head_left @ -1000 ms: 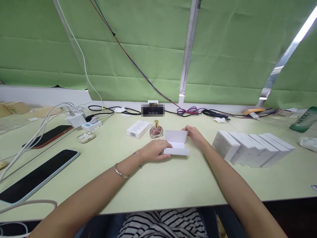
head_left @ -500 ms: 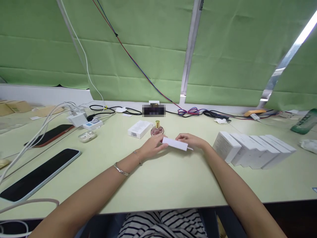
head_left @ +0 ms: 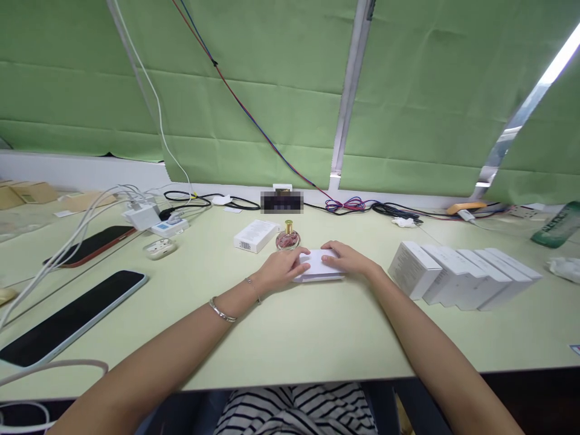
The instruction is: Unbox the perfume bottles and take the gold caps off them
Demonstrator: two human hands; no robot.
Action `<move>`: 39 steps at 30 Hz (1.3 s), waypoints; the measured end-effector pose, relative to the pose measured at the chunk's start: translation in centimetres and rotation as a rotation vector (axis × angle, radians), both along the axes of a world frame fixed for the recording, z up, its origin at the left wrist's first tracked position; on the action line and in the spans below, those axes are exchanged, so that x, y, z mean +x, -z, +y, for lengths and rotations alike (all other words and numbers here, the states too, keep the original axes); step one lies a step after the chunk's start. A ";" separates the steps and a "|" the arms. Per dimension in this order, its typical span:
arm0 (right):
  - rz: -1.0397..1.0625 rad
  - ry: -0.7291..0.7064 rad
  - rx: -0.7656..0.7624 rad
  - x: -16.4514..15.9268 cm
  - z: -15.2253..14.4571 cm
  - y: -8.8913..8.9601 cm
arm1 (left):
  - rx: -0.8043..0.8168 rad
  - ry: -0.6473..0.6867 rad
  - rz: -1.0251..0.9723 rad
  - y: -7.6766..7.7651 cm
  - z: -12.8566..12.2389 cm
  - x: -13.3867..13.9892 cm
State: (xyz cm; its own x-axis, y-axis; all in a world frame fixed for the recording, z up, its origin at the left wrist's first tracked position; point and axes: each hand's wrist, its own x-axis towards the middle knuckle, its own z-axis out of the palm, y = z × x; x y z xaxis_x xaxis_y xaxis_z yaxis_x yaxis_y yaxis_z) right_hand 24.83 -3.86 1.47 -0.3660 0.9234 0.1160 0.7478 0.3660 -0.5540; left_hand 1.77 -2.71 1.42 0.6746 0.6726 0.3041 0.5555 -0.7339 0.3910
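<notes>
A small white box [head_left: 316, 263] lies between my hands, low over the tabletop, with its broad face turned up. At its left end, my left hand [head_left: 284, 266] grips it, thumb on the top face. My right hand [head_left: 348, 260] holds the opposite end, its thumb also resting on top. Just beyond the box stands a round perfume bottle [head_left: 288, 238] with pinkish contents and a gold cap. Another white box [head_left: 256, 236] with a barcode on its end lies flat to the left of the bottle.
A row of several white boxes [head_left: 466, 275] stands at the right. Phones [head_left: 75, 317], an earbud case [head_left: 160, 249] and white chargers with cables [head_left: 141, 215] occupy the left. Dark cables [head_left: 395, 210] run along the back; a green bottle [head_left: 557, 225] lies far right.
The white box in my hands has turned from showing a narrow side to showing its broad face. My right thumb has come onto its top.
</notes>
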 end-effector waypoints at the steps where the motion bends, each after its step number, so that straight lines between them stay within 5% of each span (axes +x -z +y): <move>1: -0.005 -0.012 0.019 -0.1 0.1 0.1 | 0.032 -0.036 -0.068 0.0 0.1 -0.1; 5: -0.005 -0.031 0.061 -0.2 0.4 0.4 | 0.187 -0.317 -0.372 0.5 1.2 -0.4; 8: 0.028 -0.019 0.094 -0.2 0.3 0.4 | 0.071 -0.396 -0.382 0.9 2.3 -0.7; 15: 0.159 0.095 0.391 -2.5 0.3 -0.7 | -0.086 -0.284 -0.317 0.9 2.8 -0.7; 21: 0.050 0.110 0.340 -6.4 3.1 -2.9 | -0.118 -0.158 -0.358 1.1 2.3 0.2; 30: -0.101 0.247 0.511 -6.9 5.1 -9.4 | -0.100 -0.176 -0.321 0.9 2.6 -0.3; 34: -0.283 0.322 0.274 -5.7 5.2 -6.3 | -0.096 -0.165 -0.344 1.0 2.5 -0.3; 37: -0.323 0.312 0.196 -4.6 4.6 -2.6 | -0.086 -0.159 -0.352 1.1 2.5 -0.3; 39: -0.330 0.294 0.196 -4.2 4.3 -1.7 | -0.088 -0.143 -0.359 1.2 2.6 -0.4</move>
